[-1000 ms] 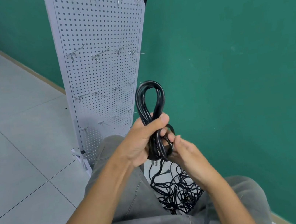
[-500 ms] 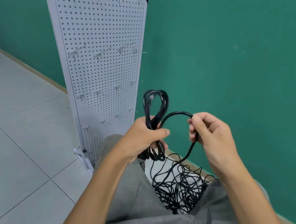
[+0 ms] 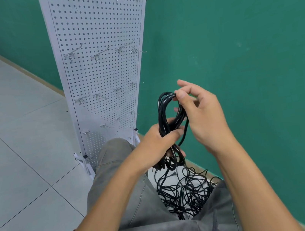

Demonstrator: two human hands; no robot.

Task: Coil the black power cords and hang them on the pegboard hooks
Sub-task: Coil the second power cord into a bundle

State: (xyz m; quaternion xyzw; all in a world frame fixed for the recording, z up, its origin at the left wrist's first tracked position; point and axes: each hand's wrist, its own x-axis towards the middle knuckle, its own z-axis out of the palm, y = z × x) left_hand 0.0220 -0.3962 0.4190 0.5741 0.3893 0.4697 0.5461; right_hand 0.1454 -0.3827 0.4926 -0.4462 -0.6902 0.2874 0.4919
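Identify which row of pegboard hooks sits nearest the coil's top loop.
The third row down, level with the right hand pinching the coil; the two rows above sit higher up the pegboard, the fourth lower.

I saw open air between my hands and the pegboard; its bare hooks jutted outward, tangled cords below.

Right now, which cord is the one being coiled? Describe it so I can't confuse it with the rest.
Start at the white pegboard against the green wall. Just right of its base, the left hand grips a neat black coil, and the right hand pinches its top loop. Unlike the tangled cords on the floor below, it is bundled and lifted.
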